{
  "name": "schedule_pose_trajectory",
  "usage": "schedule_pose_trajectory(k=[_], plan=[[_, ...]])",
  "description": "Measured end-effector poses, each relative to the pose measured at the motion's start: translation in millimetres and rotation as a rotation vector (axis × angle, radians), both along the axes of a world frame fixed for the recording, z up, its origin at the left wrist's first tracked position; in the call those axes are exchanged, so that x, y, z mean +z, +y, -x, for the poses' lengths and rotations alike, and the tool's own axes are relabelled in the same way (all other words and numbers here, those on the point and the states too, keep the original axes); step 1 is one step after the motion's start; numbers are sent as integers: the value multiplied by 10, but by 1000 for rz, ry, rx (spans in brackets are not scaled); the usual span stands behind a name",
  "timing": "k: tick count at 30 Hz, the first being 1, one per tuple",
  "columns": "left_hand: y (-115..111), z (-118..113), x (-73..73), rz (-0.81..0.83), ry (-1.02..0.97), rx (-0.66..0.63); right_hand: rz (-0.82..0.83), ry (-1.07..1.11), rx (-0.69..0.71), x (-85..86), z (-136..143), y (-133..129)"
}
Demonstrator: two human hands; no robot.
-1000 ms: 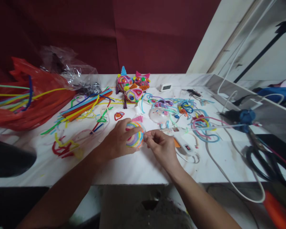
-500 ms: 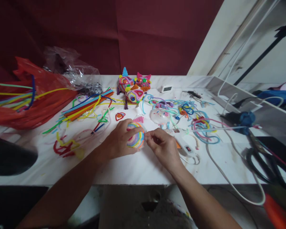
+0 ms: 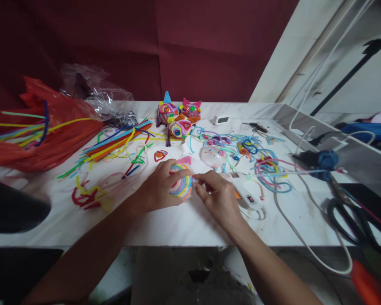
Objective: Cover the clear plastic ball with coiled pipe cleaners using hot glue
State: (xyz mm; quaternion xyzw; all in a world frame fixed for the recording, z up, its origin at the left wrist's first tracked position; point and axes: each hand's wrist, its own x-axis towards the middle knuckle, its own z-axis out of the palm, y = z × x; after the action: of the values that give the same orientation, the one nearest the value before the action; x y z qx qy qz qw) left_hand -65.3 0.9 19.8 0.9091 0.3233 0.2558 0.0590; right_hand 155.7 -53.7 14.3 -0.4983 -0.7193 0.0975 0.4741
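A round piece covered in rainbow-coloured strips (image 3: 184, 186), with a pink pointed tip, is gripped by my left hand (image 3: 160, 184), whose fingers wrap over its top and left side. My right hand (image 3: 217, 192) is pinched at the piece's right edge; whatever lies between its fingertips is too small to make out. Behind stand several colourful decorated figures (image 3: 179, 116). A small red and orange eye-shaped piece (image 3: 160, 155) lies just beyond my left hand.
Left are a red plastic bag (image 3: 63, 144), coloured pipe cleaners (image 3: 114, 142) and a black container (image 3: 15, 203). Right of centre are a clear dome (image 3: 213, 156), tangled strips (image 3: 269, 169), a white device (image 3: 249, 197), a cable and black-handled scissors (image 3: 349, 220).
The fingers of my right hand have shifted slightly at the piece's right edge, the index finger now straighter and higher. My left hand keeps its hold.
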Motion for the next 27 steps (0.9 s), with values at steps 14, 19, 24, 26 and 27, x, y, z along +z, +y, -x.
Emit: schedule_pose_trajectory(k=[14,19,24,26,27], plan=[[30,1,-18,10,3,-19,19,-344,1,156,-40,4],[47,17,-25,14,-5,-27,123,-498,-17,282,0,4],[50,23,-24,30,-14,-18,118,-639,-47,355,53,13],[48,22,-17,45,-22,-14,105,-654,-41,349,48,24],[46,20,-12,55,-24,-10,97,-636,-26,339,35,31]])
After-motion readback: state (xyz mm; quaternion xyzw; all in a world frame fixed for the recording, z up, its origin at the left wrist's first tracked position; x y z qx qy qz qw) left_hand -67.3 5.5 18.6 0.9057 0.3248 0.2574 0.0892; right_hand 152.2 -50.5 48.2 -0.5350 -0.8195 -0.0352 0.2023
